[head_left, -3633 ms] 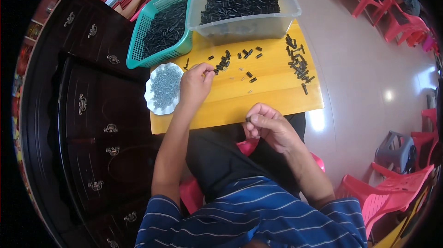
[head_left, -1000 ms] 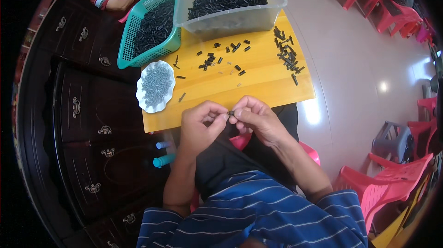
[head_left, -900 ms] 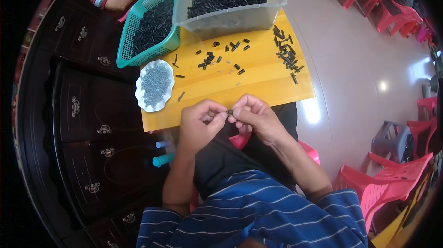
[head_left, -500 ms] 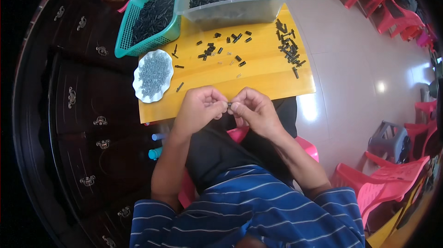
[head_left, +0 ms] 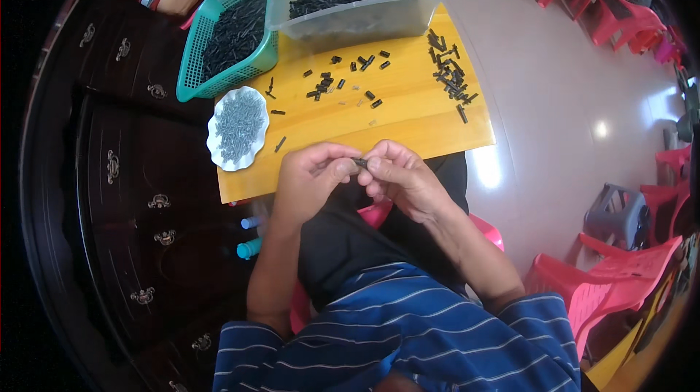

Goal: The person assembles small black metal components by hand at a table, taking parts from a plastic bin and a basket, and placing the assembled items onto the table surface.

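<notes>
Your left hand (head_left: 310, 180) no longer reaches over the worktop (head_left: 408, 126); it now meets your right hand (head_left: 408, 180), to the right of the white dish (head_left: 211, 140) and nearer to you than it. Between them is the small dark piece (head_left: 360, 163). The fingers of both hands are clamped on it, thumb against forefinger, one hand at each end. Compared with half a second ago, it seems to lie more aslant, lower toward your right, with more of it showing. I take this as two-handed handling rather than picking up; whether it is one part or two joined, I cannot tell.

Around the landmark little has shifted. The white dish holds its clear pieces (head_left: 240, 123), with thin dark pieces just to its right and loose black tubes (head_left: 325, 84) farther right. The heap of longer dark pieces (head_left: 453, 80) lies well apart from the dish, far to its right. Beyond the dish stands the green basket (head_left: 226, 83), and beyond and right, the translucent tub (head_left: 357, 24).
</notes>
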Available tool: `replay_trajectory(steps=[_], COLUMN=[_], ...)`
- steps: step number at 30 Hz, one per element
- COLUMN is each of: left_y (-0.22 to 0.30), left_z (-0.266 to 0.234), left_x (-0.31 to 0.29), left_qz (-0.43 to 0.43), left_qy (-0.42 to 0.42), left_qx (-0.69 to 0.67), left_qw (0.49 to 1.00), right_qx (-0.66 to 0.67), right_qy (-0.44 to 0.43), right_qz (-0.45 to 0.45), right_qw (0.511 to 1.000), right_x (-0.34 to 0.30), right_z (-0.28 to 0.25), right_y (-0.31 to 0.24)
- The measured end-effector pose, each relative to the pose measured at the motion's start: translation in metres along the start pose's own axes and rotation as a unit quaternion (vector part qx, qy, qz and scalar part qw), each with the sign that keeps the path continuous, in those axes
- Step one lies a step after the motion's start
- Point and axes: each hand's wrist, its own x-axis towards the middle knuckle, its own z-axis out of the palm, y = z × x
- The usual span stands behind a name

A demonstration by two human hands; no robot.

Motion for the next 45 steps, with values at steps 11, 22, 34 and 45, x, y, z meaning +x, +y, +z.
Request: replay_trajectory(steps=[11, 22, 34, 45], left_y=[-0.009, -0.012, -0.009, 0.005], left_z=[0.005, 0.030, 0.028, 0.007], left_x=[0.003, 0.001, 0.005, 0.011], left_qz=[0.005, 0.117, 0.182, 0.200], left_qy=[0.029, 0.093, 0.132, -0.034], left_qx=[0.016, 0.180, 0.287, 0.390], left_qw=[0.999, 0.972, 0.931, 0.898], right_qx=[-0.077, -0.051, 0.000, -0.035], right_qy=[0.047, 0.037, 0.022, 0.020], right_qz=[-0.053, -0.113, -0.072, -0.053], right_qw=[0.995, 0.992, 0.997, 0.998], right_x=[0.004, 0.007, 0.005, 0.005], right_z=[0.000, -0.004, -0.004, -0.002], right_y=[0.007, 0.013, 0.008, 0.008])
